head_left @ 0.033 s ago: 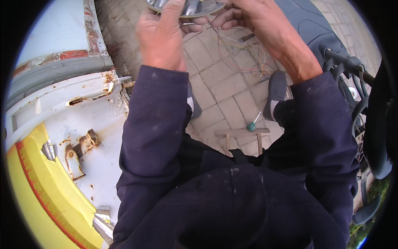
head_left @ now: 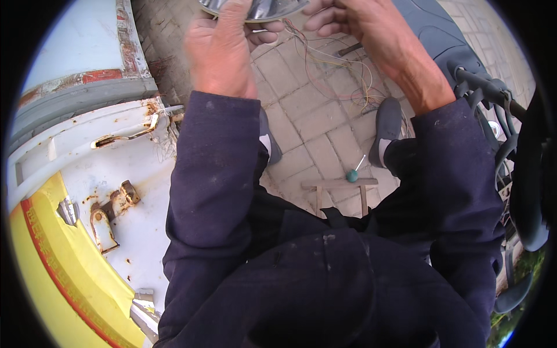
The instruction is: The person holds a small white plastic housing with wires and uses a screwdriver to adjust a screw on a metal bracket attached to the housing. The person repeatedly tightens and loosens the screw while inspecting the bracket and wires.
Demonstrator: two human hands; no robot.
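- Left hand (head_left: 223,49) clamps the shiny headlamp reflector (head_left: 255,8), thumb over its rim, fingers curled beneath.
- Right hand (head_left: 371,32) curls at the rim's far side (whether it grips, I cannot tell).
- Thin coloured wires (head_left: 348,72) trail below the fingers; best supported slack, never tugged.

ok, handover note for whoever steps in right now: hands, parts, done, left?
Left hand: raised, gripping the rim of the shiny metal reflector bowl at the top edge of the view.
Right hand: at the bowl's other side, fingers curled by the thin coloured wires hanging from it.
Green-handled screwdriver lies on the paving by a small wooden stool.
Done: bowl is free in hand, wires trailing loose.
Left: cannot tell how far the wiring has got; tool not picked up.
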